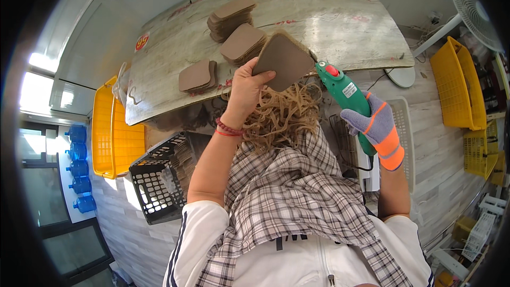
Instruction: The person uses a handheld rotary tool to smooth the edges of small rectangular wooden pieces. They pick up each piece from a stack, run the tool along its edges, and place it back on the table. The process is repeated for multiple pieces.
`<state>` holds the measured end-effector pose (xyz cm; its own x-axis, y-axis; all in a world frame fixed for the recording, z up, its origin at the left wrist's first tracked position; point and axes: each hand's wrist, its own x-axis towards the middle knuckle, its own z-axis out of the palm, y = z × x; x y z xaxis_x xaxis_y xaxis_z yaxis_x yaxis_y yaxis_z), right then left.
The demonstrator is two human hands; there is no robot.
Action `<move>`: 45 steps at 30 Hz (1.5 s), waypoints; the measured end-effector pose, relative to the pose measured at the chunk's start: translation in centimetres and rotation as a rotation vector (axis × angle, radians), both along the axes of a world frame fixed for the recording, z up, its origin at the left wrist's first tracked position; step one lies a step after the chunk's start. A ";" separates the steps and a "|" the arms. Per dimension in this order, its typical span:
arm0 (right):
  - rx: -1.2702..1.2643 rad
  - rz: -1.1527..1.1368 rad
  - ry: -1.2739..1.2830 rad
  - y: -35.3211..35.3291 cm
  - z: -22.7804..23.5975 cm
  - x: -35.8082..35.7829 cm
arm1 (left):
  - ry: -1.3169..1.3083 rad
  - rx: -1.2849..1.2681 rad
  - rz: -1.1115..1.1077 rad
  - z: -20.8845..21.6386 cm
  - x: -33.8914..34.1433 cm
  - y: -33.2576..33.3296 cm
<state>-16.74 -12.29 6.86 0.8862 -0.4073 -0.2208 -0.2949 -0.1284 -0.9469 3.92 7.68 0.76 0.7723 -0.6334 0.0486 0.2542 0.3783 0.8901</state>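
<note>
Left fingers (264, 77) pinch the brown pad (287, 64); right fingers (355, 120) grasp the green tool (345, 89), its tip at the pad's three-o'clock edge.

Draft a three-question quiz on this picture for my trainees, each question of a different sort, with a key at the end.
1. Multiple choice: What is the main body colour of the power tool in the right hand?
a) yellow
b) green
c) blue

2. True or false: The left hand, which holds a brown piece, is gloved.

3. Counting: How many stacks of similar brown pieces can you see on the table?

Key:
1. b
2. False; it is bare, with red bands around its wrist.
3. Three
</note>
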 end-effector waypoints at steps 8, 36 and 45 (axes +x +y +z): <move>-0.169 0.050 -0.023 0.5 -1.1 0.1 | 0.035 0.216 -0.131 1.0 0.1 1.8; -0.064 0.280 0.110 2.0 -1.1 2.2 | -0.084 0.348 -0.064 1.8 1.7 4.7; -0.056 0.346 0.138 3.7 -1.2 5.4 | -0.166 0.454 -0.184 1.3 1.3 4.8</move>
<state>-11.33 -8.63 5.65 0.9369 -0.1039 -0.3337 -0.3495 -0.2929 -0.8900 5.26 12.51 2.04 0.6510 -0.7441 -0.1502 0.1213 -0.0934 0.9882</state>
